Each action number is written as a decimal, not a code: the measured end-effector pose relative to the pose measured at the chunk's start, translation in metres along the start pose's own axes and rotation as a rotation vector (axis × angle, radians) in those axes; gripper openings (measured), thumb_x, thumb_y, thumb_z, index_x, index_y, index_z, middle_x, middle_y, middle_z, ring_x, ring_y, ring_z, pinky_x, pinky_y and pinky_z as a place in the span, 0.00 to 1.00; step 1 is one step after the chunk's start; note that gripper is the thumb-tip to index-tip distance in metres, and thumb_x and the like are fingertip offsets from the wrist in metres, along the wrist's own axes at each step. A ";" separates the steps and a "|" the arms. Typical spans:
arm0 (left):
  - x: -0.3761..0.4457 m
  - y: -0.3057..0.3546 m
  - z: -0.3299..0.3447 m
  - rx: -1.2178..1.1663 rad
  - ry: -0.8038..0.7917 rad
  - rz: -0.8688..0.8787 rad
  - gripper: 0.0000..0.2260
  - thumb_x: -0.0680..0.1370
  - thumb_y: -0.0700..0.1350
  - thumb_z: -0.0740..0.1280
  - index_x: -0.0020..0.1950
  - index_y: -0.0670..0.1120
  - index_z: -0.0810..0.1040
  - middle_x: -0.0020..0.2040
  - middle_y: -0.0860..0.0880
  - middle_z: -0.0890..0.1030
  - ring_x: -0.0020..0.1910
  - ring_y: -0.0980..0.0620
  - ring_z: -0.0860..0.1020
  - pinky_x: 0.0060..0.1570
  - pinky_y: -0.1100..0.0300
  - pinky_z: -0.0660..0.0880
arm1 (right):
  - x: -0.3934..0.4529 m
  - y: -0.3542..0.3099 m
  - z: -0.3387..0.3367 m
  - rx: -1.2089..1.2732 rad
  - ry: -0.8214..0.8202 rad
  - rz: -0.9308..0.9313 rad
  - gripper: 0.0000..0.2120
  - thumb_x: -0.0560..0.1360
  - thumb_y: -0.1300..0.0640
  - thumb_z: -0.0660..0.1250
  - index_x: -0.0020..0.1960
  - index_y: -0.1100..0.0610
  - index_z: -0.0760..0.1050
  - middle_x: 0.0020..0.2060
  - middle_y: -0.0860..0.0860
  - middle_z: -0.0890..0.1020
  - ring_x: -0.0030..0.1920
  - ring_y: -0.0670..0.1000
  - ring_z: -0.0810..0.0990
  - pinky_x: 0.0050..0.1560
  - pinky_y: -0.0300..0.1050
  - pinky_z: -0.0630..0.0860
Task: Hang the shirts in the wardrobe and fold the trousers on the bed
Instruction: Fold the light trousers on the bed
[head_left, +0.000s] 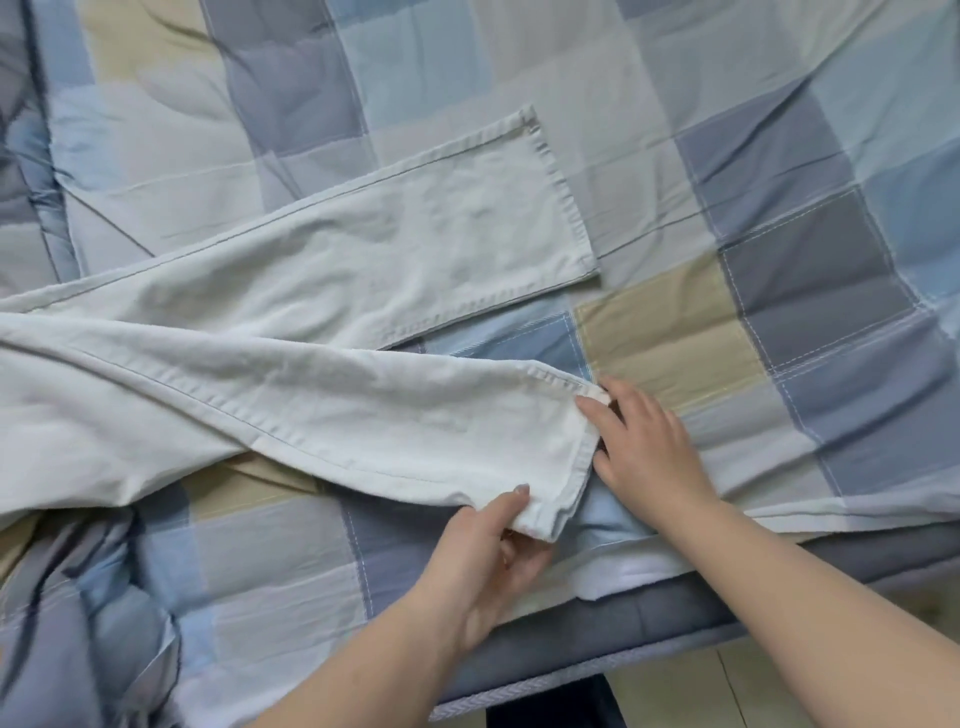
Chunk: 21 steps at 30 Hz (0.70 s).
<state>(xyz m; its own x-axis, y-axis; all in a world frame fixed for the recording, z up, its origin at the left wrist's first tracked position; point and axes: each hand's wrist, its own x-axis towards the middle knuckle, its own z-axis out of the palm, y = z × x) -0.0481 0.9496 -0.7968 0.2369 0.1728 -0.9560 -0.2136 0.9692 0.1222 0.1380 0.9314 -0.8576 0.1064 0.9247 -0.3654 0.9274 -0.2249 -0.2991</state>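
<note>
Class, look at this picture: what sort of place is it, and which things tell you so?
Probably a bedroom: a patchwork quilt covers a mattress, white trousers lie spread on it, and tiled floor shows below.

A pair of white cotton trousers (291, 332) lies spread across a bed covered by a blue, grey and beige checked quilt (779, 291); the two legs fan out toward the right, the far leg flat with its hem squared, the near leg crossing the bed's edge; its hem is slightly lifted and rumpled; the waist end runs out of view at left.
</note>
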 end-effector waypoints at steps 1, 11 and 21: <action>-0.002 0.011 0.010 -0.003 -0.034 0.053 0.05 0.78 0.41 0.66 0.50 0.41 0.80 0.42 0.46 0.84 0.35 0.54 0.83 0.36 0.60 0.79 | 0.002 -0.001 -0.002 0.050 0.023 0.042 0.24 0.66 0.62 0.73 0.62 0.57 0.76 0.65 0.59 0.74 0.61 0.62 0.75 0.57 0.57 0.72; 0.002 0.145 0.110 0.063 -0.024 0.464 0.07 0.77 0.43 0.66 0.39 0.50 0.76 0.29 0.51 0.78 0.26 0.56 0.77 0.38 0.60 0.77 | 0.037 -0.006 -0.036 0.617 0.227 0.229 0.02 0.75 0.59 0.64 0.45 0.57 0.71 0.35 0.49 0.75 0.38 0.54 0.73 0.36 0.47 0.61; 0.050 0.277 0.194 0.519 0.241 0.706 0.09 0.78 0.45 0.64 0.37 0.47 0.72 0.34 0.49 0.75 0.29 0.52 0.75 0.34 0.62 0.75 | 0.132 -0.012 -0.073 1.043 0.386 0.511 0.12 0.77 0.50 0.64 0.36 0.53 0.72 0.26 0.45 0.75 0.29 0.46 0.74 0.27 0.37 0.65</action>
<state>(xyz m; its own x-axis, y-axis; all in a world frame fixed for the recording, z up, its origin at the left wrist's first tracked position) 0.0885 1.2609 -0.7595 -0.0044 0.7715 -0.6363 0.2336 0.6195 0.7495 0.1671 1.0781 -0.8381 0.6382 0.6481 -0.4154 0.0344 -0.5630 -0.8257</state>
